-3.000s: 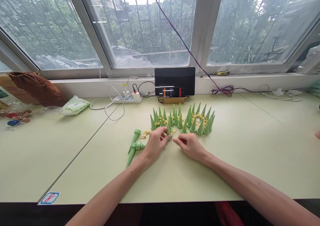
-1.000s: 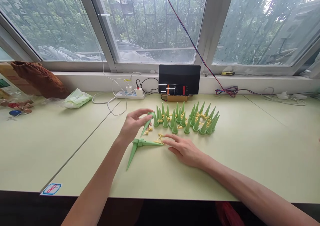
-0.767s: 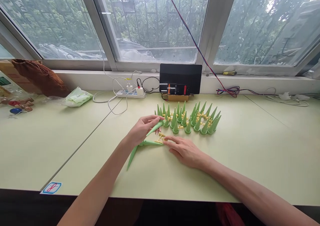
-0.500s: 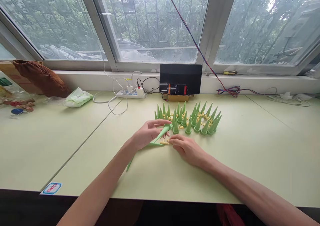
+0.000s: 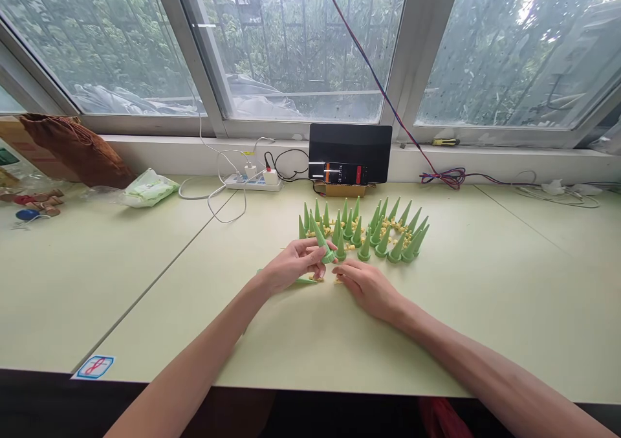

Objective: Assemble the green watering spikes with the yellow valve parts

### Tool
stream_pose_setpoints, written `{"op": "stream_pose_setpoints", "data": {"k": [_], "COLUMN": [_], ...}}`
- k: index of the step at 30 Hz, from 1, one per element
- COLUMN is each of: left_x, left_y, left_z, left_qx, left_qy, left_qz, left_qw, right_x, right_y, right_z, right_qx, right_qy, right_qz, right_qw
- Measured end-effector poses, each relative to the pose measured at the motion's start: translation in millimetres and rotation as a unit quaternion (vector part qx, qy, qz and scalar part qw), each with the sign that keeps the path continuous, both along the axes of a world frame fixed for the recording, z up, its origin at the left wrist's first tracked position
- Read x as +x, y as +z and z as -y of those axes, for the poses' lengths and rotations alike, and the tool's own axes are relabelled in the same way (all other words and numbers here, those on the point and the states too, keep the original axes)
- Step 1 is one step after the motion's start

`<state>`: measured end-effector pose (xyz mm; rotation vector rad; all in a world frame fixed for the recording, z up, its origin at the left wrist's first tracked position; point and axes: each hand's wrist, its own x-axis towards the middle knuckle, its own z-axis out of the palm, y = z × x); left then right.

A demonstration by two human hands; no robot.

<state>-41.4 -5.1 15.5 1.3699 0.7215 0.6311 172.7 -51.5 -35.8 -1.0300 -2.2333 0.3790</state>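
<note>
My left hand pinches a green cone, its point up and its ribbed round base low. Just to the right, my right hand has its fingers closed at a small yellow piece low over the table. Under the left fingers lies another small yellow piece, beside a green cone lying flat that the hand partly hides. Beyond both hands, several green cones stand upright on their bases, with many small yellow pieces scattered among them.
Behind the cones, a phone leans against a black tablet. A power strip with white cables stands left of it. A pack of wipes and a brown bag are at the left. Bundled wires lie at the back right.
My left hand has turned the cone from point down and toward me to point up. My right hand has shifted slightly right, with a yellow piece at its fingertips.
</note>
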Motion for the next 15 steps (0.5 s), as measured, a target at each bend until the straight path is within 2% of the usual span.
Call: {"op": "stream_pose_setpoints", "data": {"k": [9,15], "left_x": [-2.0,0.3], "left_y": [1.6,3.9], "left_z": [0.7,2.0], "left_qx": [0.059,0.070], "left_qy": [0.013,0.021], "left_qz": [-0.044,-0.032], "left_qw": [0.997,0.997], "right_x": [4.0,5.0], "right_y": [0.2,-0.6], "right_z": [-0.4,-3.0], "right_qx": [-0.042,-0.006], "right_qy": [-0.035,-0.043], "right_qz": [0.004,0.030], "right_qw": [0.998,0.999]}}
